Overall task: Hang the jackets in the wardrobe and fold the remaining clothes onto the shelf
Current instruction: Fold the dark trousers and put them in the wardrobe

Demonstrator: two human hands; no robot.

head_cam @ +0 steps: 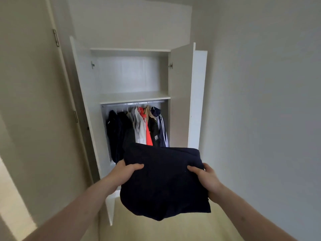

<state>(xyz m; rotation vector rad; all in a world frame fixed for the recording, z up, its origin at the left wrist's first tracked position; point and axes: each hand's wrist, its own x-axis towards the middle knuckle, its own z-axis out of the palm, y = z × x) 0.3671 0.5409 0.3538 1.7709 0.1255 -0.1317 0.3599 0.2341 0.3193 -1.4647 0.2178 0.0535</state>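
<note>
Room: pale walls [260,84] on both sides, a light floor [156,230] below, and a white wardrobe [179,101] in the middle with its two doors open.
Wardrobe inside: the shelf [133,97] crosses the whole width above the rail [133,103]; nothing lies on its front edge as far as can be seen.
Jackets: a row of jackets [139,126] hangs from the rail under the shelf, dark ones toward the left end, white, red and striped navy ones toward the right end. This part of the task looks finished.
Folded garment: a dark navy folded garment [165,181] is held in the air in front of the wardrobe, lower than the shelf and apart from it. It is a thick soft pad of several layers, and its near edge sags down between the arms.
Left hand: the left hand [126,173] grips the left edge, thumb on top, fingers hidden under the cloth.
Right hand: the right hand [206,178] grips the right edge in the same way.
Risk, fold: the sagging near edge has no support, so the layers could slide open during the lift.
Risk, shelf edge: the shelf is high, so the cloth could catch on its front edge and bunch.
Risk, jackets: a low path could brush the hanging jackets and pull one from its hanger.
</note>
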